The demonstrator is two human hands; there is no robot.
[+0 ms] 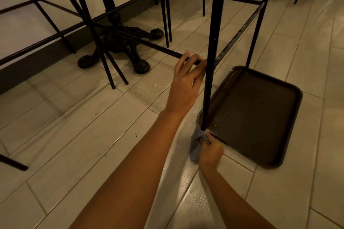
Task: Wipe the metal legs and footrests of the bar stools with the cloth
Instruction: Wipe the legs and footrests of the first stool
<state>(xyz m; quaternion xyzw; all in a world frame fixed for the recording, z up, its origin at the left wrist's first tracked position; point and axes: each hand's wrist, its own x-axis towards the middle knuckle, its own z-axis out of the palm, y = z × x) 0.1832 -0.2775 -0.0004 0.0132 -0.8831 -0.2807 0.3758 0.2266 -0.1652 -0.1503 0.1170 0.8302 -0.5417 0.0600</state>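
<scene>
Head view puts my left hand [184, 83] at mid-frame, fingers curled over the footrest bar [158, 47] right where it meets the near leg [206, 98]. I read that as a bracing grip. Below it, my right hand [211, 151] is closed around the grey cloth [195, 145], which is bunched around the very bottom of that leg, down at the floor tiles [93, 135].

The main risk, as I judge it, is the foot itself. It is hidden inside the cloth, so I cannot tell whether fabric is caught under it. If it is, a hard upward pull could drag or rock the stool.

My left hand could do the same harm by pulling on the bar instead of just steadying it.

Just right of the leg, a brown tray [251, 113] lies on the floor with its near corner touching or almost touching the cloth. A sideways slip could knock it or ride the leg onto its rim.

A loose tail of cloth trails on the tiles and could pick up grit and smear it onto the metal.

White specks show higher up the leg, and a rushed stroke may miss them.

Towards the upper left of the frame, the ornate table base [119, 42] and the other stool legs crowd in, leaving little room to shift anything.
</scene>
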